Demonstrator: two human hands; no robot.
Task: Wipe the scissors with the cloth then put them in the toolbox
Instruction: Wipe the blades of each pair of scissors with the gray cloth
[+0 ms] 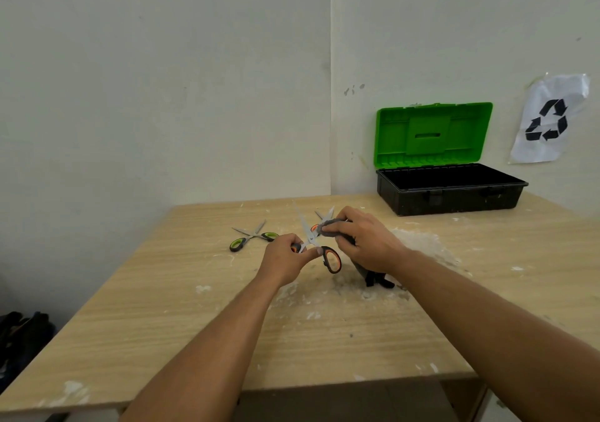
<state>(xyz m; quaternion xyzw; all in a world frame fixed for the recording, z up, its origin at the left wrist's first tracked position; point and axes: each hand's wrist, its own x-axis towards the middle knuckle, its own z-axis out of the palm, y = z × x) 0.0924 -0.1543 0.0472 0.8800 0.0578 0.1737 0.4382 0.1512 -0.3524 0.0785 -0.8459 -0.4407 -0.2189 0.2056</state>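
My left hand pinches the handle end of a pair of orange-handled scissors, blades spread and pointing up and away. My right hand grips a dark grey cloth and presses it against one blade near the pivot. Part of the cloth hangs down below my right wrist. A green-handled pair of scissors lies open on the table to the left. The toolbox, black with its green lid raised, stands at the back right of the table, its inside dark.
The wooden table carries white dust and smears, thickest to the right of my hands. Walls close off the back and right, with a recycling sign taped there. Dark items lie on the floor at the left.
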